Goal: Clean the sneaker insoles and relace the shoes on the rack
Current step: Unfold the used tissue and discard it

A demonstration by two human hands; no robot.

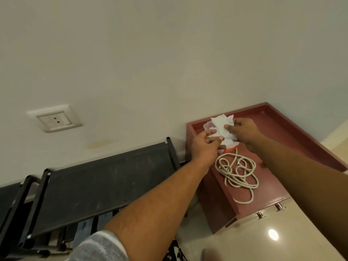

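A crumpled white wipe [223, 127] is held over the far end of a dark red cabinet top [273, 132]. My left hand [205, 146] pinches its lower left edge between thumb and fingers. My right hand [243, 131] pinches its right side. Under the wipe sits a clear container with an orange-red base [230, 148], mostly hidden. Loose off-white shoelaces [238, 175] lie coiled on the red top, just in front of my hands. No sneakers or insoles are in view.
A black fabric shoe rack [105, 183] stands to the left of the red cabinet, against the cream wall. A white wall socket [55, 119] sits above the rack. Two metal knobs [269, 210] stick out of the cabinet's front. Glossy beige floor lies below.
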